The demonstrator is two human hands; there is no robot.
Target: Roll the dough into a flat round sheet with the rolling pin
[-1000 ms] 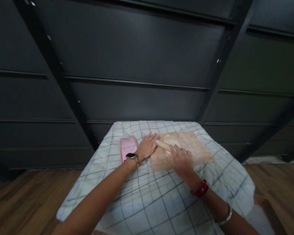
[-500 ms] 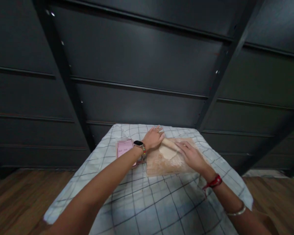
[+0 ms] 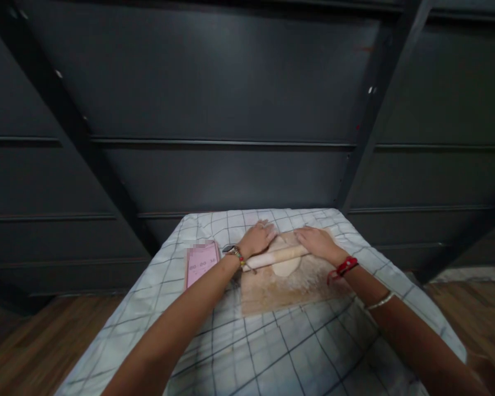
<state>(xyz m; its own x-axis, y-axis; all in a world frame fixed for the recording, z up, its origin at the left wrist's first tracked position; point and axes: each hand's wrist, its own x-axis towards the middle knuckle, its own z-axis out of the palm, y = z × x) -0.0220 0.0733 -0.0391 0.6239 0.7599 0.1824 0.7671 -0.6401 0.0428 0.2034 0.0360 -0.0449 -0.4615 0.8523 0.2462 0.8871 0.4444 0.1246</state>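
A dark panelled wall [image 3: 223, 88] stands above brown wood-look flooring [image 3: 78, 319].

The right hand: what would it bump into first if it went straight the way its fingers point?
Probably the left hand: the right hand points leftward over the board, toward it. Depth is hard to judge from one view, so it might just pass beyond its fingertips.

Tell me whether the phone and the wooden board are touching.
Apart: the head view shows checked tablecloth between the phone and the board, with the left wrist crossing over the gap.
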